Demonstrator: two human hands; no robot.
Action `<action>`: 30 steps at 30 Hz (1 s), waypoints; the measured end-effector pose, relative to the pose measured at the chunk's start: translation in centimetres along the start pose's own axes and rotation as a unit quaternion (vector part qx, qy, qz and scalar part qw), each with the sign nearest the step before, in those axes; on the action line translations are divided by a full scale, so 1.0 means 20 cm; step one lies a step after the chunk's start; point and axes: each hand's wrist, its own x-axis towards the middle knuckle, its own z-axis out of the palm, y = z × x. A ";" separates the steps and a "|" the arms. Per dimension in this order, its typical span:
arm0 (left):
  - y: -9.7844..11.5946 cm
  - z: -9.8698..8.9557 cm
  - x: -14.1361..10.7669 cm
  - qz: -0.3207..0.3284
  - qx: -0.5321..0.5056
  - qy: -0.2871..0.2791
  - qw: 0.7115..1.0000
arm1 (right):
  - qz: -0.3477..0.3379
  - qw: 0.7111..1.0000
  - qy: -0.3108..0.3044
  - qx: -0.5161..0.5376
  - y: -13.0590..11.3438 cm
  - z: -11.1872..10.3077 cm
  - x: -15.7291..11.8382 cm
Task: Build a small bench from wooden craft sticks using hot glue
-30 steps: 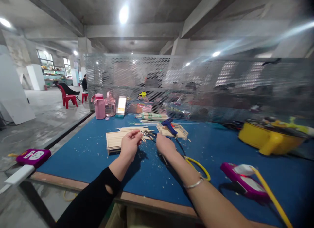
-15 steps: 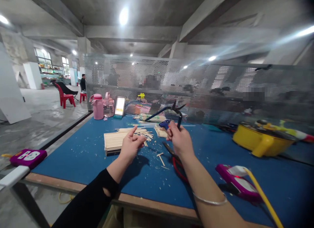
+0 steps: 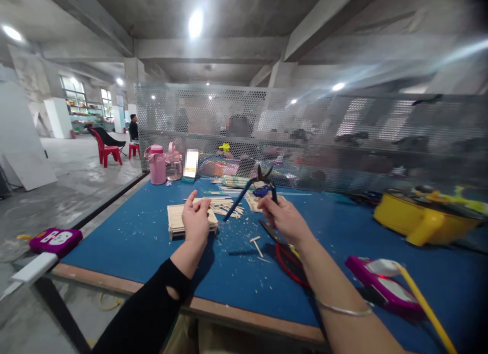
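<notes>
Blue handles mark the pliers, held in the air to the right of the box, jaws spread and pointing up. The right hand grasps one handle between thumb and curled fingers, while the other handle slants down toward the box, outside the grip. The left hand is in front of the box's right part, index finger raised and the rest loosely bent; whether its fingertips pinch anything, or touch the box, I cannot tell. Loose sticks lie just behind and right of the box, with a bundle farther back. Right of the box, beyond the pliers, are the glue gun and a partly hidden wooden frame. Nearer the person, also right of the box, are two sticks in a T and the red-handled cutters. Behind the box, toward its left, stand a pink jug and a clear bottle. Well right of the box are a yellow pan and a purple socket, all on the blue table
</notes>
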 end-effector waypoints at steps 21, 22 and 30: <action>-0.06 0.06 -0.06 -0.007 -0.033 -0.113 0.993 | -0.051 0.985 -0.141 0.083 0.11 0.33 -0.21; -0.05 0.05 -0.06 -0.008 -0.034 -0.115 0.993 | -0.057 0.985 -0.142 0.079 0.11 0.33 -0.21; -0.05 0.05 -0.04 -0.029 -0.037 -0.098 0.994 | -0.058 0.985 -0.138 0.090 0.11 0.32 -0.26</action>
